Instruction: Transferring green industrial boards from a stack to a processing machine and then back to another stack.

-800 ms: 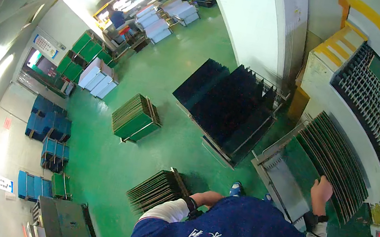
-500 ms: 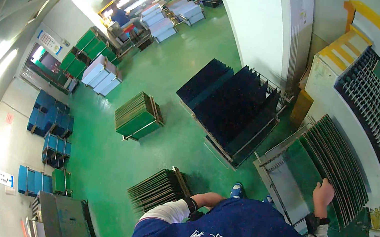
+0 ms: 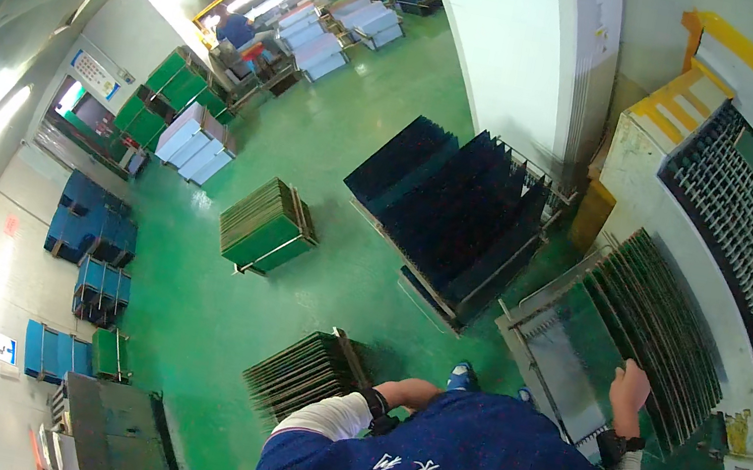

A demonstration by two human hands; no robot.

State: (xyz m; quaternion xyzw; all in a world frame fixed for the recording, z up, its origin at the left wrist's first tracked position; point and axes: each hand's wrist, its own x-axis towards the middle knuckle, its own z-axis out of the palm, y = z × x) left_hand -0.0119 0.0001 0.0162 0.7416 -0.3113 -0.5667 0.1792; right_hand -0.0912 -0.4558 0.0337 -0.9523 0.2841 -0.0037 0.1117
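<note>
My right hand (image 3: 631,387) is closed at the near edge of a thin green panel (image 3: 595,336), the leftmost of a row standing in a metal rack. More upright green panels (image 3: 657,330) fill the rack's right side, close by my knuckles. The rack's frame (image 3: 528,347) has a pale, bare part on its left. My left hand (image 3: 409,394) is held low against my front, its fingers hidden by my blue top. Nearest to it, on the left, is a small rack of upright thin panels (image 3: 302,373).
Ahead stands a wide rack of dark panels (image 3: 460,220), with a rack of green panels (image 3: 269,228) to its left. A slatted conveyor machine (image 3: 748,240) lines the right. Blue racks (image 3: 94,221) stand along the left wall. People (image 3: 234,29) sit at lit benches far off.
The whole view has shifted slightly, so most things sit a little farther left. My right hand stays at the green panel's edge, with hardly any movement against the rack.
</note>
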